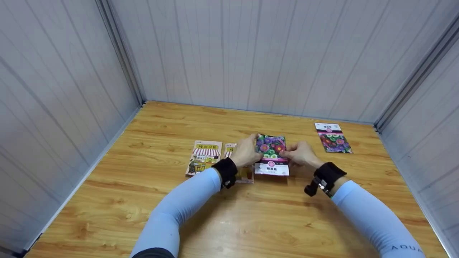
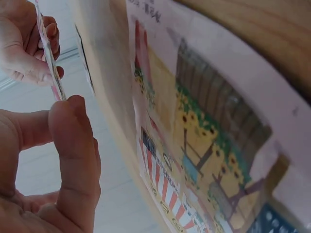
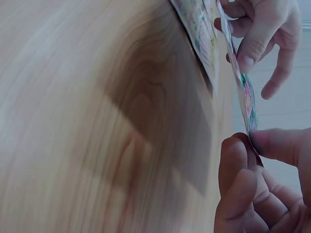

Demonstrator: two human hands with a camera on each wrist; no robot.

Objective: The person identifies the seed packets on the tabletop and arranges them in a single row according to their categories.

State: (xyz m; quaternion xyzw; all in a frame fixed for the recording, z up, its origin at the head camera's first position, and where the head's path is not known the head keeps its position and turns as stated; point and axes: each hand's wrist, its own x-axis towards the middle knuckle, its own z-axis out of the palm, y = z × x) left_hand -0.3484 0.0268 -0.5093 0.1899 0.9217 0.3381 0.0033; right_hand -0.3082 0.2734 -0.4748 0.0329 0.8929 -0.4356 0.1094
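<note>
A seed packet with purple, red and white flowers (image 1: 271, 147) hangs between both hands, its white label end towards the person. My left hand (image 1: 246, 152) pinches its left edge between thumb and fingers. On the opposite edge, the thumb and fingers of my right hand (image 1: 302, 154) grip it. Both wrist views show the packet (image 3: 246, 99) edge-on, raised off the wood, with its shadow below in the right wrist view. Under the left hand lies a yellow illustrated packet (image 1: 245, 175), partly covered by that hand.
Left of the hands, another yellow packet (image 1: 204, 156) with a striped awning lies flat. A second flower packet (image 1: 334, 138) rests at the back right, label end away from the person. Pale panel walls (image 1: 236, 53) enclose the wooden table (image 1: 251, 215) on the back and sides.
</note>
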